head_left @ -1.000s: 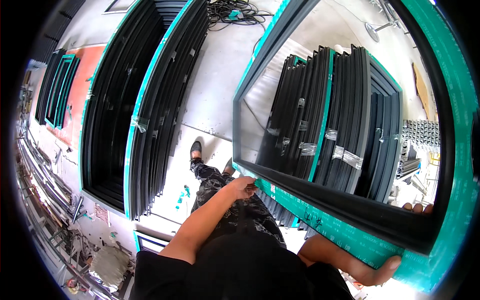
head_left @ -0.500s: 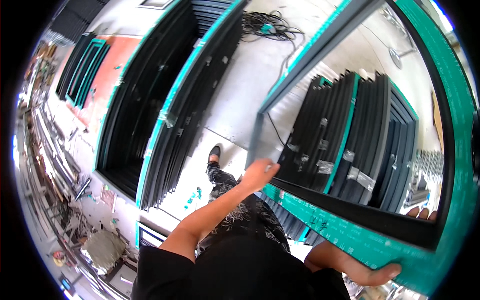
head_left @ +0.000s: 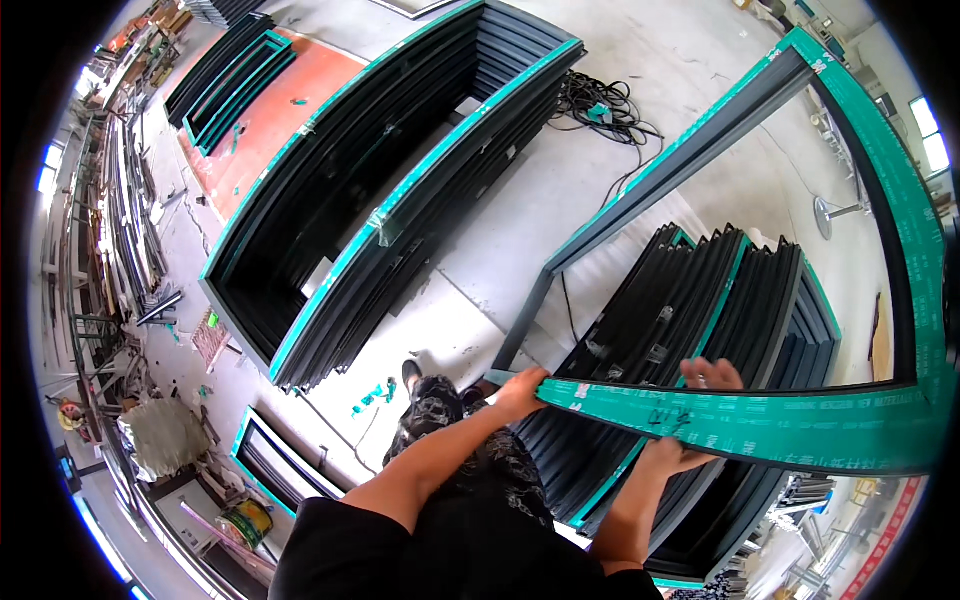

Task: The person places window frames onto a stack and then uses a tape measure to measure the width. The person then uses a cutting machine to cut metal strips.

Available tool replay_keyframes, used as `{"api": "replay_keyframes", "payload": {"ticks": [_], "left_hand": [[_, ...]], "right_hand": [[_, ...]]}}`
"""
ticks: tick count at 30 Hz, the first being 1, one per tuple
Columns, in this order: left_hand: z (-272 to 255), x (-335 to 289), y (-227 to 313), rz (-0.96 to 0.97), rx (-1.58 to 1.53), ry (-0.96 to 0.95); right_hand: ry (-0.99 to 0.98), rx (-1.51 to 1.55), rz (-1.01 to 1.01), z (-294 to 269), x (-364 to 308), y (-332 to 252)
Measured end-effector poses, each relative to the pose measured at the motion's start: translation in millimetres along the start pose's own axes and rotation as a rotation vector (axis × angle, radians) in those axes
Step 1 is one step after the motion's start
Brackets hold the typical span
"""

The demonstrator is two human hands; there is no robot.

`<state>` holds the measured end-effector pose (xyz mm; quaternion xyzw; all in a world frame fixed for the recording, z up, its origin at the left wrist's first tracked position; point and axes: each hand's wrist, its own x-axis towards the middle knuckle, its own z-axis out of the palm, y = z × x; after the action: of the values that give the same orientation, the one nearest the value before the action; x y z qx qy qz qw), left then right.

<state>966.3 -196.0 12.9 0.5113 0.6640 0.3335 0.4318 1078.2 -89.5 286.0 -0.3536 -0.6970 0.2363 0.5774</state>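
A large rectangular window frame (head_left: 800, 425), dark grey with green protective film on its face, is held up tilted in front of me on the right. My left hand (head_left: 522, 393) is closed round its near left corner. Further right along the same near bar, my right hand (head_left: 676, 457) grips from below, and its fingertips show over the bar's inner edge. Through the frame's opening I see a stack of dark frames (head_left: 640, 310) standing on edge, with green strips and bits of clear tape. The held frame's near bar partly hides that stack.
On the left stands another long stack of dark frames (head_left: 380, 225) with green edges. A coil of black cable (head_left: 605, 108) lies on the pale floor beyond it. A small frame (head_left: 268, 460) is at lower left, near scattered offcuts. Smaller frames (head_left: 235, 85) rest by a reddish floor patch.
My right hand has shifted left along the near bar, closer to my left hand. The frame's near bar now lies more level, and my view has swung, showing more of the room.
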Motion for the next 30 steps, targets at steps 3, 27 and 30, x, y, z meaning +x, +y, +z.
{"api": "replay_keyframes", "payload": {"ticks": [3,27,30], "left_hand": [[-3,-6,-28,0.081,-0.001,-0.018],[-131,-352,-79,-0.309,-0.143,0.399],[-108,-409,-118,-0.448,-0.266,0.651]], "right_hand": [[-0.230,0.405,0.295,-14,-15,16],[-0.013,0.356,0.449,113,-7,-137],[-0.091,0.544,0.582,124,-27,-150]]}}
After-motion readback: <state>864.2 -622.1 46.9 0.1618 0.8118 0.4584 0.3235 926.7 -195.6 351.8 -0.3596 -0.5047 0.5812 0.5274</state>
